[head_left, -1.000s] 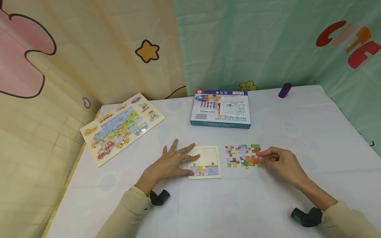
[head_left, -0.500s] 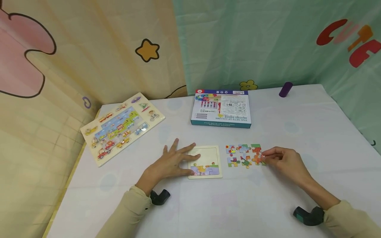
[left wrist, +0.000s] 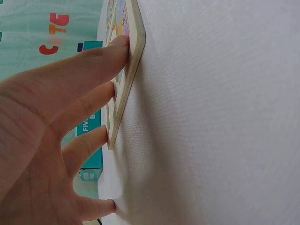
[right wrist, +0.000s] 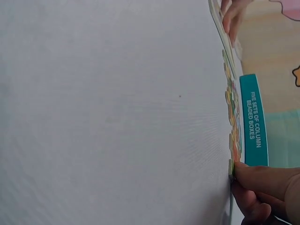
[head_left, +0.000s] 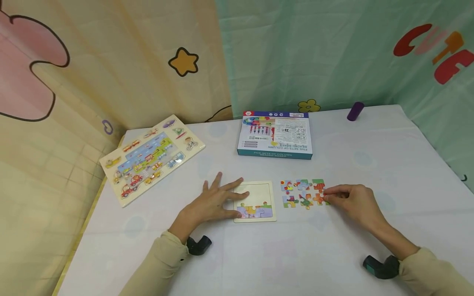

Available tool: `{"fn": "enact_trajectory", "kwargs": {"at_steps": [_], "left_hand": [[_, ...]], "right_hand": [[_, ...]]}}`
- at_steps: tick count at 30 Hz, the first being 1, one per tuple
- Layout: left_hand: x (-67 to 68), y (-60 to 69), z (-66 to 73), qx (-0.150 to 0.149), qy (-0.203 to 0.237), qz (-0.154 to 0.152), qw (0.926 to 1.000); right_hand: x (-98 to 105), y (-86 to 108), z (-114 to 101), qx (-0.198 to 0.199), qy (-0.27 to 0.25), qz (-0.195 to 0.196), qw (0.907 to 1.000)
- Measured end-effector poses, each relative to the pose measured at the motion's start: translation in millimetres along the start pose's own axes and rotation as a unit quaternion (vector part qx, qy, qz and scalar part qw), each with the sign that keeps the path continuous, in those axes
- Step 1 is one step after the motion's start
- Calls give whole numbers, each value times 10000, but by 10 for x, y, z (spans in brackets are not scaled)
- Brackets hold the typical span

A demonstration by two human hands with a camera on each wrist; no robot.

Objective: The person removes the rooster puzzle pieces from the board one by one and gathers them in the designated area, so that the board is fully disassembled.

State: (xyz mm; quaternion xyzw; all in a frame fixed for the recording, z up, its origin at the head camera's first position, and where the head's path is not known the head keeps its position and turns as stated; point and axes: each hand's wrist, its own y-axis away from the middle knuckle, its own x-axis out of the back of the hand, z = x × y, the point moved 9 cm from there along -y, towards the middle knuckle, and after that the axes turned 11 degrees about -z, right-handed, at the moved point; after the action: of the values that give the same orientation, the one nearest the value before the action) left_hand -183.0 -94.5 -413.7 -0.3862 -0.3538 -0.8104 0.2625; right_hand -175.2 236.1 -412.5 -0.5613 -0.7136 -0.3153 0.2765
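My left hand [head_left: 212,201] rests with spread fingers on the left side of a small wooden puzzle board [head_left: 274,201]. In the left wrist view its thumb [left wrist: 105,58] lies on the board's frame. A row of joined puzzle pieces [head_left: 253,211] fills the lower part of the board; bare wood shows above. To the right, several loose puzzle pieces [head_left: 305,200] lie in two rows. My right hand [head_left: 355,202] pinches an orange and green puzzle piece [head_left: 326,202] at the right end of the lower row, partly hidden by the fingertips. The right wrist view shows the thumb [right wrist: 262,180] on its edge.
Behind the board lies a flat box [head_left: 275,135] with printed labels. A larger vehicle puzzle [head_left: 152,160] lies at the back left. A purple cylinder [head_left: 355,111] stands near the back right edge, before the curtain [head_left: 333,53].
My right hand has moved slightly right with the puzzle piece, then a little back left. That piece now sits at the end of the lower row. The left hand has stayed put.
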Motion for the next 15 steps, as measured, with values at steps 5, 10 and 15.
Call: {"fn": "enact_trajectory", "kwargs": {"at_steps": [5,10,15], "left_hand": [[-9,2,-5,25,-28,-12,10000],[-11,2,-9,14,-13,-23,10000],[-7,6,-1,-65,-59,-32,10000]], "right_hand": [[2,5,-10,19,76,33,10000],[22,26,-17,-1,52,206,9998],[-20,19,-145,129,-67,375,9992]]}}
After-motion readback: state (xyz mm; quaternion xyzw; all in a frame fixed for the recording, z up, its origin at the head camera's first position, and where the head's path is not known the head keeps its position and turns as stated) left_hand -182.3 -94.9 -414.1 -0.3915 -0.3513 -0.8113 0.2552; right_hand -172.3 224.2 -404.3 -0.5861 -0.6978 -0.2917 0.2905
